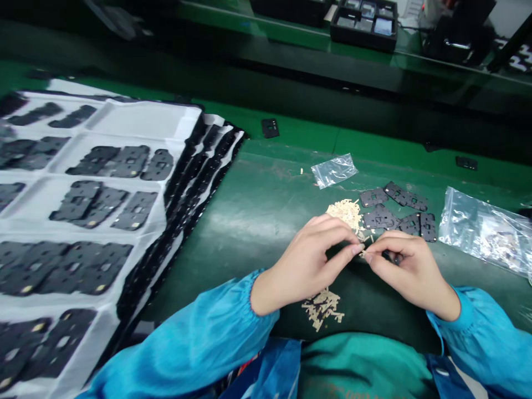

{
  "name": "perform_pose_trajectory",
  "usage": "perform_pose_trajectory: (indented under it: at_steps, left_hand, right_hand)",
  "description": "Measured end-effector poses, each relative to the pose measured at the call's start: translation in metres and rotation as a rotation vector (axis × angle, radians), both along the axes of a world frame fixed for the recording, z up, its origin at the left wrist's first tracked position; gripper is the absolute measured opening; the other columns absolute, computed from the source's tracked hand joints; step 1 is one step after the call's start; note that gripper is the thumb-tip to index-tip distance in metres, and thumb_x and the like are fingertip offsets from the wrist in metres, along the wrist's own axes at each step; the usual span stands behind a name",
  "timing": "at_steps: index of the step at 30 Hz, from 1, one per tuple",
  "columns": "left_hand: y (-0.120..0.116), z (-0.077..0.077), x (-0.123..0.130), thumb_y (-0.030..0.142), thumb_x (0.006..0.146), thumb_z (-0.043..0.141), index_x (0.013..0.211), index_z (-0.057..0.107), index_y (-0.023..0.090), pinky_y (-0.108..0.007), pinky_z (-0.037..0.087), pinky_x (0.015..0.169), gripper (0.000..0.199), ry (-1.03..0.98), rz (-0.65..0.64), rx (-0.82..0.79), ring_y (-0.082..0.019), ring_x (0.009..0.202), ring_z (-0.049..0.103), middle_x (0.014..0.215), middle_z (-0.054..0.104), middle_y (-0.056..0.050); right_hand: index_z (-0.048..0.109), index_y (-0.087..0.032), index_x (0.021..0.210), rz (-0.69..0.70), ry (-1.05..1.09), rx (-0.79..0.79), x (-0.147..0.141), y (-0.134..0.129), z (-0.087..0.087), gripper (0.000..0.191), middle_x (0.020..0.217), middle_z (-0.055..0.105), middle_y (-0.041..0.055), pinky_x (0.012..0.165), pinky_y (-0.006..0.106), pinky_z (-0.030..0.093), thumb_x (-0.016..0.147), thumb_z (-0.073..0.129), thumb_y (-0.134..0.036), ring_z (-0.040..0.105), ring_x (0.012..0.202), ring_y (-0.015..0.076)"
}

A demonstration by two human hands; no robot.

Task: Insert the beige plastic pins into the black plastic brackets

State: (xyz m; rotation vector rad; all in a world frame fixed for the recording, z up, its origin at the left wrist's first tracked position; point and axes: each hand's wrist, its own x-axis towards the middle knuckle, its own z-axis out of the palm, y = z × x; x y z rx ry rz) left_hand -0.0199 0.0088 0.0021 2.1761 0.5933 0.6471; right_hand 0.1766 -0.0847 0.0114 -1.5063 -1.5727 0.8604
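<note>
My left hand (pixel 318 257) is closed in a pinch, thumb against forefinger, at a tiny pale piece. Facing it almost tip to tip, my right hand (pixel 409 266) also pinches, and what its fingertips hold is too small to make out. A dark thing (pixel 391 256) shows under its curled fingers. Just beyond my hands lies a heap of small beige pieces (pixel 344 212). Beside that heap, several flat black plates with cut-outs (pixel 380 217) overlap loosely. A second pile of beige strips (pixel 322 308) rests below my left wrist, close to my body.
On the left stands a stack of white trays (pixel 143 119) whose compartments hold black plates. A small clear bag (pixel 334 170) and a larger clear bag (pixel 484 230) lie on the green table (pixel 224 244). A single black plate (pixel 270 128) and a compartmented black box (pixel 364 41) are farther back.
</note>
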Motion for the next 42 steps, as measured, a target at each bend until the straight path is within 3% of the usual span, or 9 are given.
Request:
perform_pose_trajectory:
  at_steps: [4, 8, 15, 23, 30, 34, 37, 42]
  left_hand:
    - [-0.004, 0.001, 0.001, 0.019, 0.102, 0.055, 0.092, 0.069, 0.021, -0.035, 0.04, 0.076, 0.017, 0.086, -0.151, 0.009, -0.017, 0.08, 0.066, 0.087, 0.075, 0.001]
    - [-0.002, 0.002, 0.0, 0.018, 0.1, 0.054, 0.094, 0.071, 0.02, -0.036, 0.041, 0.076, 0.018, 0.125, -0.213, 0.033, -0.018, 0.078, 0.065, 0.087, 0.076, -0.001]
    - [0.006, -0.003, 0.0, 0.018, 0.1, 0.054, 0.093, 0.072, 0.019, -0.035, 0.041, 0.073, 0.019, 0.158, -0.236, 0.16, -0.018, 0.075, 0.064, 0.087, 0.075, -0.001]
    - [0.007, -0.009, -0.001, 0.02, 0.1, 0.055, 0.091, 0.072, 0.02, -0.035, 0.042, 0.07, 0.02, 0.164, -0.266, 0.145, -0.018, 0.074, 0.065, 0.083, 0.075, -0.001]
    - [0.016, -0.01, -0.004, 0.021, 0.099, 0.054, 0.084, 0.073, 0.019, -0.036, 0.048, 0.071, 0.024, 0.207, -0.161, 0.156, -0.02, 0.074, 0.067, 0.08, 0.076, -0.002]
    - [0.017, -0.007, -0.006, 0.024, 0.099, 0.058, 0.082, 0.074, 0.019, -0.035, 0.051, 0.07, 0.024, 0.164, -0.097, 0.051, -0.019, 0.071, 0.066, 0.077, 0.075, -0.003]
    - [0.013, -0.001, -0.005, 0.022, 0.099, 0.058, 0.089, 0.076, 0.02, -0.032, 0.052, 0.069, 0.02, 0.11, -0.165, -0.039, -0.018, 0.072, 0.066, 0.083, 0.077, -0.002]
    - [0.008, 0.005, 0.002, 0.019, 0.099, 0.052, 0.088, 0.075, 0.019, -0.032, 0.053, 0.067, 0.026, 0.15, -0.238, -0.058, -0.018, 0.072, 0.066, 0.083, 0.075, -0.003]
  right_hand:
    - [0.074, -0.023, 0.08, -0.082, 0.011, -0.015, -0.007, -0.011, -0.007, 0.012, 0.072, 0.072, -0.0003, 0.064, 0.032, 0.05, 0.086, 0.067, -0.016, 0.063, 0.066, 0.0165]
    - [0.073, -0.023, 0.077, -0.097, -0.033, -0.027, -0.012, -0.013, -0.009, 0.014, 0.069, 0.07, -0.0006, 0.065, 0.032, 0.049, 0.087, 0.065, -0.015, 0.063, 0.065, 0.0166]
    - [0.074, -0.021, 0.082, -0.065, -0.182, 0.012, -0.015, -0.013, -0.009, 0.016, 0.073, 0.072, 0.0014, 0.068, 0.034, 0.048, 0.093, 0.061, -0.019, 0.062, 0.068, 0.0182]
    - [0.075, -0.022, 0.081, -0.026, -0.229, 0.004, -0.016, -0.012, -0.011, 0.019, 0.073, 0.072, 0.0013, 0.066, 0.034, 0.048, 0.093, 0.06, -0.02, 0.061, 0.067, 0.0187]
    - [0.073, -0.022, 0.081, -0.013, -0.168, -0.02, -0.011, -0.011, -0.011, 0.015, 0.075, 0.073, 0.0004, 0.067, 0.035, 0.048, 0.09, 0.063, -0.016, 0.062, 0.068, 0.0182]
    - [0.072, -0.022, 0.08, -0.029, -0.146, -0.042, -0.01, -0.009, -0.006, 0.016, 0.074, 0.072, 0.0002, 0.068, 0.036, 0.048, 0.09, 0.062, -0.015, 0.062, 0.067, 0.0181]
    - [0.072, -0.022, 0.08, -0.026, -0.15, -0.028, -0.011, -0.008, -0.004, 0.015, 0.073, 0.072, 0.0005, 0.066, 0.036, 0.047, 0.091, 0.063, -0.017, 0.062, 0.066, 0.0178]
    - [0.073, -0.023, 0.08, 0.002, -0.134, -0.017, -0.013, -0.007, -0.006, 0.016, 0.072, 0.073, -0.0003, 0.066, 0.035, 0.049, 0.091, 0.063, -0.018, 0.064, 0.065, 0.0177]
